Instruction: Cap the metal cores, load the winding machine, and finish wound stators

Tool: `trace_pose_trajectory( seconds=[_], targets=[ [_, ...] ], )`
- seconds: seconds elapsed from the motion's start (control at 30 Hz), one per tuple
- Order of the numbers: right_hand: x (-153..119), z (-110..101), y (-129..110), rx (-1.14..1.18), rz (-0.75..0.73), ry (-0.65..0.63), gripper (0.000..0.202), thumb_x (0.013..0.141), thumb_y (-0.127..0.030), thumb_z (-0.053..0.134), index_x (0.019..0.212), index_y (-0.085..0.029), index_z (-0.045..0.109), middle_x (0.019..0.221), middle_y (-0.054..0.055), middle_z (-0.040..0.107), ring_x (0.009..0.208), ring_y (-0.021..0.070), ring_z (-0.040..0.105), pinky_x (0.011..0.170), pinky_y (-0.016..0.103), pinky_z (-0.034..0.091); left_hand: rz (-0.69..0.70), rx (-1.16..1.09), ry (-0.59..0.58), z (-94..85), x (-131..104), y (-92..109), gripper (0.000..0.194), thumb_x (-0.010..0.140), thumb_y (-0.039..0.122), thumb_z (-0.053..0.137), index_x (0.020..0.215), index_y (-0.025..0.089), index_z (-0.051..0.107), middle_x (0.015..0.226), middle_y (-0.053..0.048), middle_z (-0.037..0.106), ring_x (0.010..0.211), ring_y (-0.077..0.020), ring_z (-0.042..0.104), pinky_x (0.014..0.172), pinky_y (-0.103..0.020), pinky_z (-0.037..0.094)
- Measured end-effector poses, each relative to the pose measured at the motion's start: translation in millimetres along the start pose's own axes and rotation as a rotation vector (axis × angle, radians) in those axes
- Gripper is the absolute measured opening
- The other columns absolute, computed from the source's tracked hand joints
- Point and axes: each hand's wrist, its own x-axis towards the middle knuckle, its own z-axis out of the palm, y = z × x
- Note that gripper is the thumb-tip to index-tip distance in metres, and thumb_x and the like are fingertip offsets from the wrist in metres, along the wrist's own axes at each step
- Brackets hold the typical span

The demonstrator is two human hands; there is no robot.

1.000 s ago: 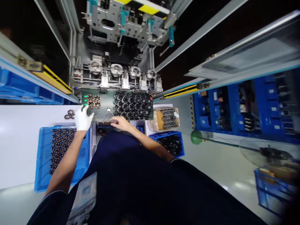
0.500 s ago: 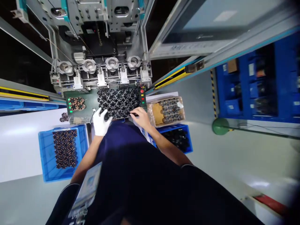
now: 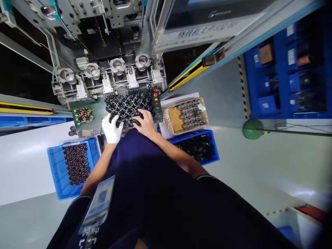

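Many black ring-shaped parts with silvery rims [image 3: 127, 105] stand packed together on the green machine ledge [image 3: 98, 110]. My left hand [image 3: 112, 128], in a white glove, rests at their near left corner with its fingers spread. My right hand [image 3: 145, 123], bare, lies over the near right part of the rings with its fingers apart, fingertips touching the rims. Several copper-wound rings [image 3: 83, 114] sit at the left end of the ledge.
Behind the ledge is a machine with round metal holders [image 3: 117, 65]. A blue crate [image 3: 55, 173] of copper-wound parts stands at left. At right are a cardboard box [image 3: 173, 119] of rings and a blue bin [image 3: 215, 155] of black parts. Yellow-striped frames [image 3: 186, 76] flank the ledge.
My right hand has moved left and inward over the rings, and its fingers have spread. My left hand stays at the left corner. The camera view has shifted slightly.
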Motion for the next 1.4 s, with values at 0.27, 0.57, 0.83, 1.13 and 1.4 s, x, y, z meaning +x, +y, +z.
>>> trace_pose_trajectory(
  seconds=[0.27, 0.57, 0.83, 1.13, 1.4],
  targets=[
    [71, 26, -42, -0.157, -0.149, -0.138, 0.034, 0.110, -0.015, 0.068, 0.139, -0.013, 0.083, 0.198, 0.021, 0.042, 0.185, 0.0448, 0.036, 0.152, 0.075, 0.028, 0.071, -0.121, 0.008, -3.8, 31, -21, 0.040, 0.116, 0.042, 0.071, 0.146, 0.021, 0.084, 0.191, -0.013, 0.051, 0.181, -0.0439, 0.038, 0.151, -0.067, 0.030],
    [74, -1, -49, -0.097, -0.210, -0.059, 0.014, 0.113, -0.034, 0.079, 0.117, -0.021, 0.083, 0.169, 0.021, 0.074, 0.153, 0.0433, 0.069, 0.130, 0.070, 0.058, -0.020, -0.335, 0.160, -33.5, 18, -35, 0.019, 0.100, 0.037, 0.087, 0.110, 0.024, 0.078, 0.147, -0.015, 0.084, 0.138, -0.0397, 0.080, 0.119, -0.060, 0.067],
    [208, -17, -73, 0.136, -0.218, 0.121, 0.060, 0.107, -0.032, 0.077, 0.164, -0.021, 0.065, 0.169, 0.015, 0.071, 0.148, 0.0353, 0.073, 0.128, 0.060, 0.066, 0.022, -0.496, 0.536, -105.5, 147, -118, 0.075, 0.079, 0.051, 0.098, 0.146, 0.025, 0.076, 0.151, -0.005, 0.084, 0.147, -0.0304, 0.077, 0.129, -0.054, 0.061],
    [249, 9, -66, 0.080, -0.111, 0.045, 0.056, 0.101, -0.033, 0.087, 0.154, -0.022, 0.071, 0.155, 0.016, 0.076, 0.144, 0.0405, 0.072, 0.133, 0.068, 0.061, 0.007, -0.426, 0.388, -99.5, 194, -127, 0.060, 0.084, 0.055, 0.093, 0.134, 0.023, 0.085, 0.137, -0.010, 0.089, 0.147, -0.0310, 0.079, 0.124, -0.051, 0.062],
    [239, 1, -69, 0.287, -0.059, 0.073, 0.066, 0.095, -0.037, 0.084, 0.156, -0.024, 0.064, 0.136, 0.012, 0.086, 0.119, 0.0333, 0.081, 0.116, 0.062, 0.071, -0.076, -0.521, 0.381, -110.7, 181, -124, 0.067, 0.083, 0.039, 0.092, 0.143, 0.022, 0.066, 0.145, -0.014, 0.084, 0.133, -0.0328, 0.081, 0.119, -0.057, 0.066]
  ],
)
